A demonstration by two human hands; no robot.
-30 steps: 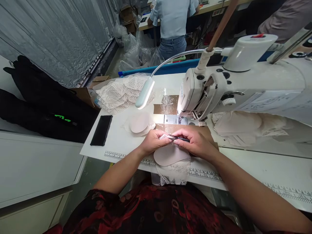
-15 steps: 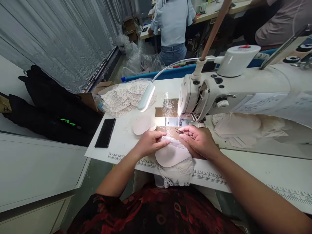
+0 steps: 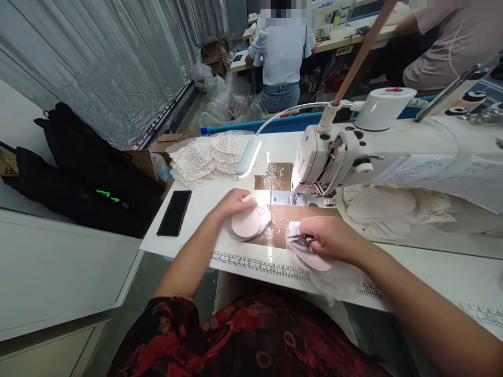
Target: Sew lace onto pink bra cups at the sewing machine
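My left hand [image 3: 234, 203] pinches the upper edge of a pale pink bra cup [image 3: 245, 224], which rests on the table left of the needle area. Closed in my right hand [image 3: 330, 236] are small metal thread snips [image 3: 299, 240], their blades pointing left. The same hand grips a second pale bra cup [image 3: 316, 261] with white lace trim, which lies at the table's front edge; its lower lace is blurred. Just beyond both hands stands the white sewing machine [image 3: 314, 157], its presser foot over the metal plate [image 3: 281, 197].
Layered lace pieces [image 3: 212, 157] lie at the back left beneath the lamp [image 3: 248, 156]. A black phone [image 3: 174, 213] is on the left. More pale fabric pieces [image 3: 389, 205] are under the machine arm. A printed ruler [image 3: 259, 266] runs along the front edge. Another person [image 3: 281, 57] sits beyond.
My hands have moved apart. The lace-trimmed cup has gone right with my right hand and the snips. My left hand has let go of it, moved left and taken hold of another cup.
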